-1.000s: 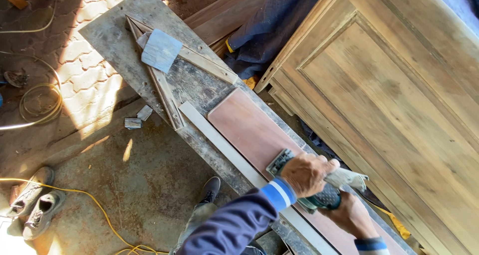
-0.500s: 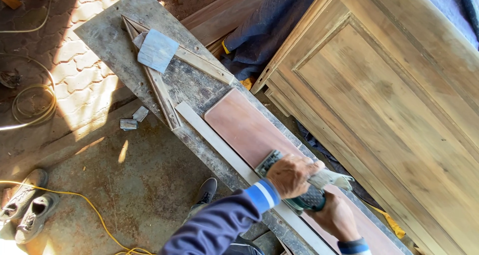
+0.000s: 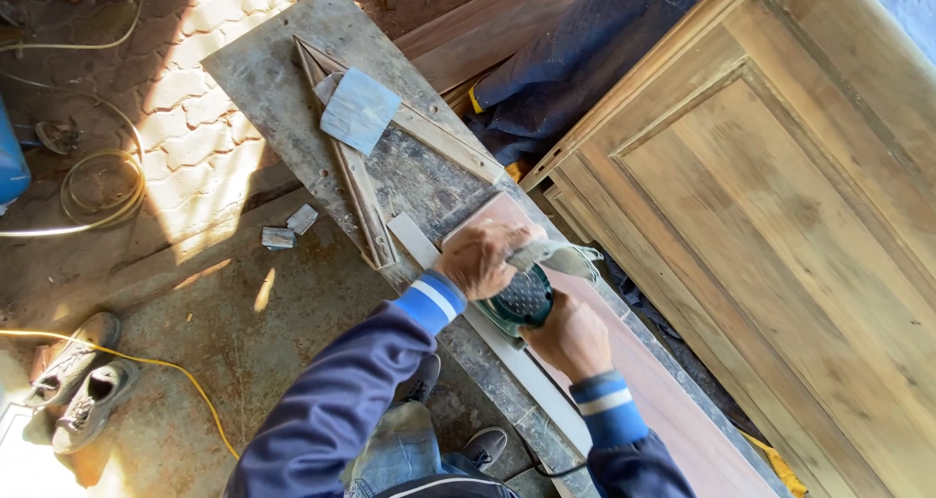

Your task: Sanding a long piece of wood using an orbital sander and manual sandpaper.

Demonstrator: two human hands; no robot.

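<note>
Both hands grip the green sander [image 3: 522, 298] on the reddish board [image 3: 673, 401].
Left hand [image 3: 480, 257] leads near the board's far end; right hand [image 3: 570, 334] trails along the board's long axis on the desk [image 3: 283, 79].

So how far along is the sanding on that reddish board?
Both hands, left hand and right hand, grip the green electric sander at the far end of the long reddish-brown wooden board on the grey workbench. The board's colour looks even, so which parts are already sanded cannot be judged. The near stretch lies uncovered. A grey sandpaper sheet lies unused.
</note>
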